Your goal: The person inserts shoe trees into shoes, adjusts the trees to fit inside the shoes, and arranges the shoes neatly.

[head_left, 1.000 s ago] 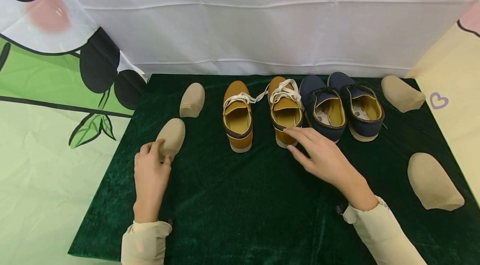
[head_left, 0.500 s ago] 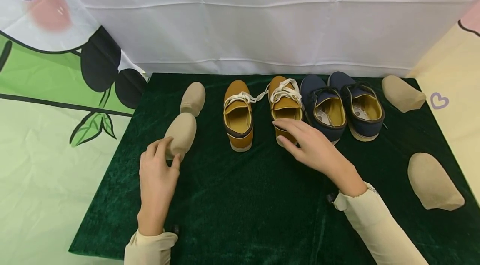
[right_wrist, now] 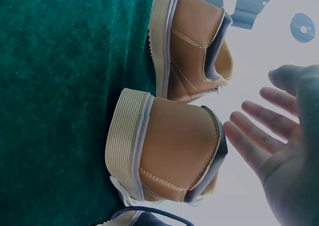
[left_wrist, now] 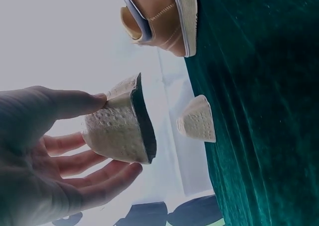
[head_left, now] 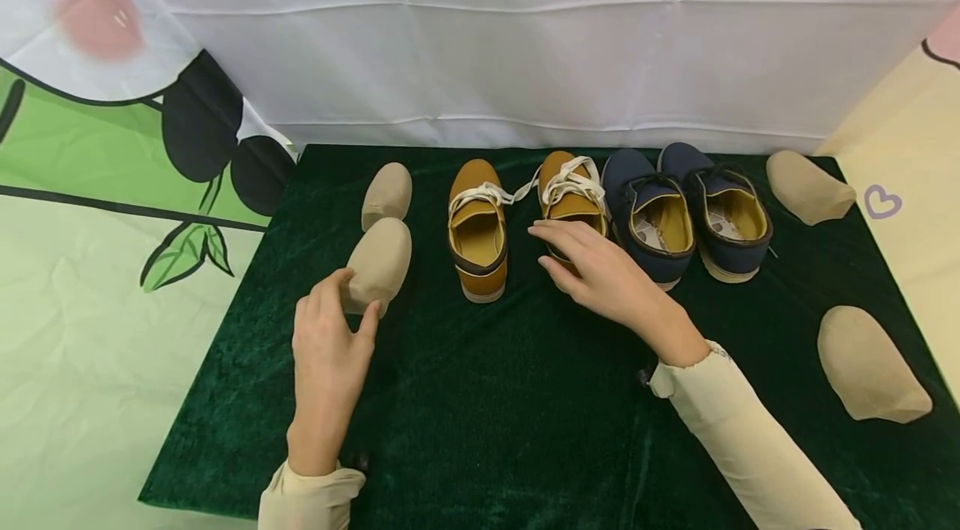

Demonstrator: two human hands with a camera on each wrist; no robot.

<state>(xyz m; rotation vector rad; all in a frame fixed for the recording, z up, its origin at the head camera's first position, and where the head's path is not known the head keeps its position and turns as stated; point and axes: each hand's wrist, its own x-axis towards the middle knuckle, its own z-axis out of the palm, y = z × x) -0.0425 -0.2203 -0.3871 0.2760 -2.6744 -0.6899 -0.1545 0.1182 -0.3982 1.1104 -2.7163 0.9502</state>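
The left hand pinches a beige shoe insert near its blunt end, thumb on one side and fingers on the other, parted only as far as the insert is wide; such a hold presumably keeps the rounded toe free, pointing away from the palm. The insert is off the green cloth (the left-wrist view shows a gap between them). Just beyond that grip rests another insert. To its right stands an upright brown shoe, heel toward the person, probably so its opening faces the hands. Further right, the right hand holds nothing, its fingers loosely spread beside the heel of a second brown shoe; I cannot tell whether a fingertip touches its collar. White laces run between both brown shoes. Past this hand sit two blue shoes, side by side, seemingly kept as a pair.
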